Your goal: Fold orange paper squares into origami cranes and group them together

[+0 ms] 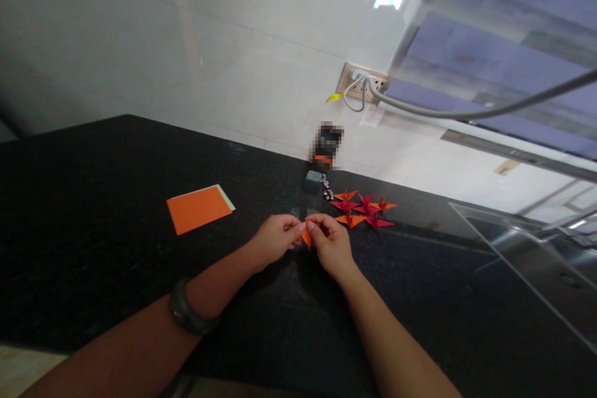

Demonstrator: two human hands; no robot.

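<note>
Pinched in the fingertips of the left hand (278, 239) and right hand (336, 247), the orange folded paper (306, 239), at 8 o'clock from the paper cranes (351, 219), seems light, easily creased, best held by its edges.

Looks like smooth, matt paper in the flat sheets (200, 210) left of centre, in the folded cranes (367, 207) right of centre and in the small folded piece (306, 239) at centre. Resembles polished dark stone across the countertop (93, 211) in the lower half. Shines like glossy tile on the wall (186, 43) at upper left, like smooth metal on the sink (536, 261) at far right, like polished stone on the bangle (181, 313) at lower left.
</note>
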